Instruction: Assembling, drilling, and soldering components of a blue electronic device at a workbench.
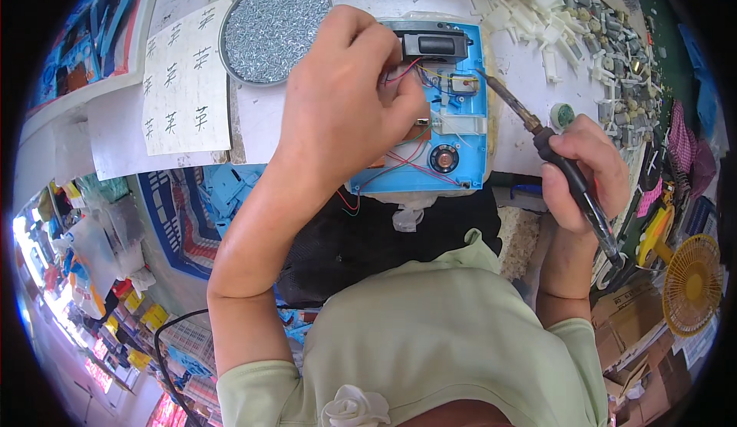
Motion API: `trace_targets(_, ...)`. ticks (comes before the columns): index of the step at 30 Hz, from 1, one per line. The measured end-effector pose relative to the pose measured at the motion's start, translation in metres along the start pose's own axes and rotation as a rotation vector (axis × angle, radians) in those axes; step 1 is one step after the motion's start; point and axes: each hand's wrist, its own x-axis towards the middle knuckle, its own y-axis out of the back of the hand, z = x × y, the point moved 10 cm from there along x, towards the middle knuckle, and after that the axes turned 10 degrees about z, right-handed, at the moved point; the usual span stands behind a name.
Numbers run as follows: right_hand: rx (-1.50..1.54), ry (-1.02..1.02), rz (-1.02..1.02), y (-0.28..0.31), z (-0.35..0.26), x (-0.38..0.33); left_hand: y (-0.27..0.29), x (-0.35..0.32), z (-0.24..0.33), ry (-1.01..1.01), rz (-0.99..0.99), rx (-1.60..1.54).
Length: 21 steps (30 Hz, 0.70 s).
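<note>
My right hand (587, 170) grips a soldering iron (572, 168) by its black handle. The iron's metal tip points up and left, close to the right edge of a light-blue plastic housing (477, 147). Over the left side of that housing, my left hand (345, 82) has its fingers bent and drawn together. Thin red wires (404, 72) run by its fingertips, but what the fingers hold is hidden. Inside the housing sit a black rectangular part (436, 46), a small motor-like part (464, 84), a white plastic strip (461, 125) and a round speaker (444, 159), with loose coloured wires.
A round metal tray of small screws (272, 32) stands left of the housing, beside a handwritten sheet (184, 82). White plastic parts (537, 24) and several small motors (614, 66) lie at the right. A solder spool (563, 115) stands near the iron. A yellow fan (691, 285) is at lower right.
</note>
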Motion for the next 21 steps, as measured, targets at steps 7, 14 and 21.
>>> trace_targets(7, -0.038, -0.095, 0.112, 0.023, 0.011, -0.012, -0.028, -0.024, 0.053, -0.185, -0.328, -0.051)
trace_targets(14, 0.001, -0.330, 0.243, -0.003, 0.021, -0.020, -0.044, -0.024, 0.003, 0.316, -0.366, -0.398)
trace_targets(21, 0.083, -0.329, 0.116, -0.058, 0.033, -0.006, -0.049, -0.028, -0.005, 0.455, -0.394, -0.426)
